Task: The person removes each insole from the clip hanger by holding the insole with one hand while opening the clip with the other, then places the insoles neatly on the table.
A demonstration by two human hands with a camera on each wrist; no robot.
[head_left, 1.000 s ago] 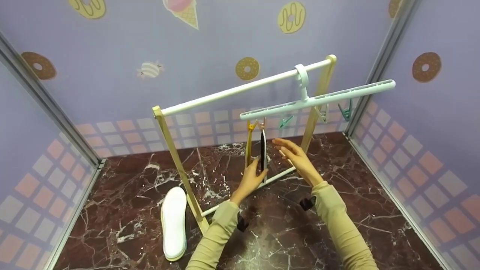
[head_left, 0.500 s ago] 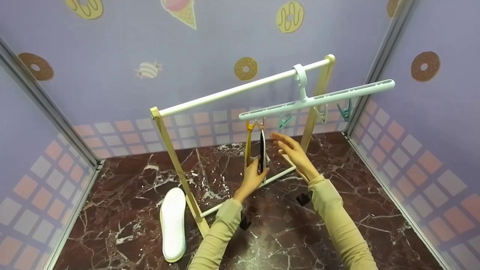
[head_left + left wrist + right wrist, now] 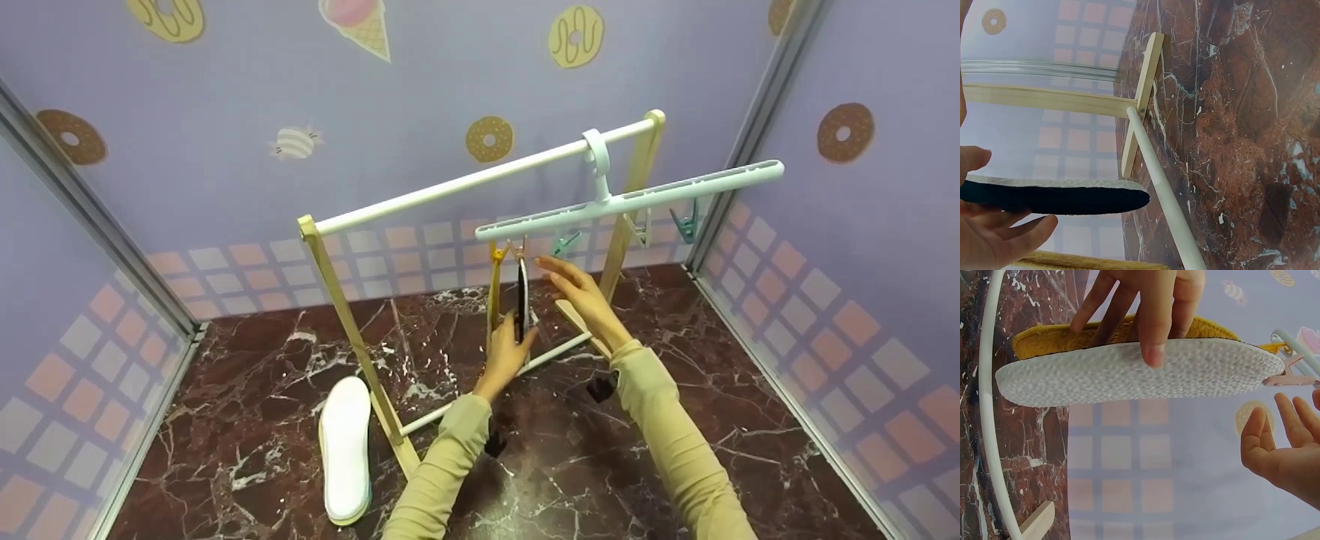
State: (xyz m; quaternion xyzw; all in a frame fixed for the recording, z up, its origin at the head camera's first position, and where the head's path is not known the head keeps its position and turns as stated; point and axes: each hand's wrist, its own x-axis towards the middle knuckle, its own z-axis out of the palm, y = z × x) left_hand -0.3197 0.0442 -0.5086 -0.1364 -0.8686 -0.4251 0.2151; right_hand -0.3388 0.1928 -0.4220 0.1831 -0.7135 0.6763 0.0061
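Observation:
My left hand (image 3: 504, 356) holds the lower part of a black-and-white insole (image 3: 1129, 374), its thumb on the white dimpled side and fingers on the dark side. A pink clip (image 3: 1292, 377) grips the insole's top end. Beside it a yellow insole (image 3: 1039, 340) hangs from a yellow clip (image 3: 499, 256). Both hang at the left end of a pale-green hanger (image 3: 652, 199). My right hand (image 3: 585, 296) is raised just right of the insole, below the hanger, its fingers loosely bent and holding nothing. In the right wrist view its fingers are apart from the pink clip.
The hanger hooks over the white top rail (image 3: 480, 179) of a wooden-legged rack. A teal clip (image 3: 566, 244), a pale clip (image 3: 640, 227) and a darker green clip (image 3: 685, 223) hang from it. Another white insole (image 3: 347, 450) lies on the dark marbled tabletop (image 3: 247, 420) at left.
My right hand has moved slightly up and left, closer to the pink clip. The left hand keeps its hold on the insole. The view has shifted a little.

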